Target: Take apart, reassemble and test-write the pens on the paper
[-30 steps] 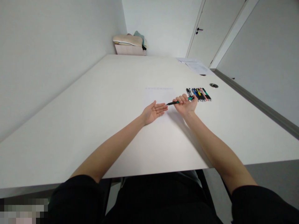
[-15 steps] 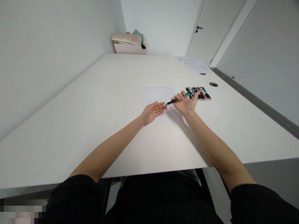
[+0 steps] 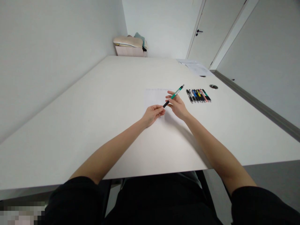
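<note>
A green and black pen point(image 3: 177, 91) slants up to the right above the sheet of paper point(image 3: 153, 95), its clicker end uppermost. My left hand point(image 3: 151, 115) pinches the pen's black lower end between thumb and fingers, hiding the tip. Around the middle of the barrel, the thumb and fingers of my right hand point(image 3: 178, 107) grip the pen, with some fingers loosely extended. Beneath both hands lies the paper, with a faint line of marks along its top edge.
A row of several pens point(image 3: 198, 96) lies right of the paper. Printed sheets point(image 3: 198, 68) rest at the far right, near a round metal desk fitting point(image 3: 213, 87). Folded fabric point(image 3: 127, 41) sits on a box point(image 3: 130, 51) beyond the white table's point(image 3: 82, 109) far edge.
My left hand has closed from flat onto the pen's lower end. The right hand has turned and moved left, and the pen now tilts more steeply.
</note>
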Tool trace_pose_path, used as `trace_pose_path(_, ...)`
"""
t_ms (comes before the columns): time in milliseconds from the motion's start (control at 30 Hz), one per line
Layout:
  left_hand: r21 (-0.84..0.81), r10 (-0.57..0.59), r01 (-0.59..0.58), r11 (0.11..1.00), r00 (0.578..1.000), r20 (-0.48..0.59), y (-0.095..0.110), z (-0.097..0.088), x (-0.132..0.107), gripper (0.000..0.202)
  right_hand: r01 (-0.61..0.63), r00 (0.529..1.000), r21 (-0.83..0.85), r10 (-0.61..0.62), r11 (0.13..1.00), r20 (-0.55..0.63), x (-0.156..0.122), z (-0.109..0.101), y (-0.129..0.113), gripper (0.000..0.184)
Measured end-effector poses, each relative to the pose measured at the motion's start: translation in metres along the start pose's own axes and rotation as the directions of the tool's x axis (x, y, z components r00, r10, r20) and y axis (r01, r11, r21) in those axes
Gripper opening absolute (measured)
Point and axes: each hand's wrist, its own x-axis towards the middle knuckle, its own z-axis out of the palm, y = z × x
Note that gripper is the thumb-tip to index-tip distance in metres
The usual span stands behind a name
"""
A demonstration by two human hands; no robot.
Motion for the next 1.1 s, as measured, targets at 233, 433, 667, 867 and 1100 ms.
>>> trace_pose_path(233, -0.008, -0.045, 0.046, 0.999, 0.999, 0.012, 0.004, 0.001, -0.002, 0.023, 0.113, 0.992, -0.377, -0.084, 0.919, 0.092, 0.01, 0.001, -0.008, 0.032)
trace_pose_path(433, -0.021, -0.043, 0.043, 0.999, 0.999, 0.03, 0.006, -0.001, -0.003, 0.021, 0.227, 0.963, -0.84, -0.243, 0.493, 0.117, 0.047, -0.04, -0.045, 0.039)
trace_pose_path(667, 0.05, -0.049, 0.048, 0.998, 0.999, 0.011, 0.005, 0.001, -0.004, 0.022, -0.122, 0.984, -0.992, -0.13, -0.025, -0.118, 0.078, -0.103, -0.035, 0.009)
trace_pose_path(867, 0.045, -0.037, 0.035, 0.998, 0.999, 0.039, 0.004, 0.0, -0.005, 0.018, -0.189, 0.956, -0.979, -0.212, 0.072, -0.201, 0.09, -0.124, -0.017, 0.006)
trace_pose_path(1100, 0.044, -0.029, 0.027, 0.999, 0.999, 0.038, 0.003, 0.0, -0.004, 0.018, -0.227, 0.924, -0.958, -0.273, 0.175, -0.269, 0.096, -0.126, -0.005, 0.025)
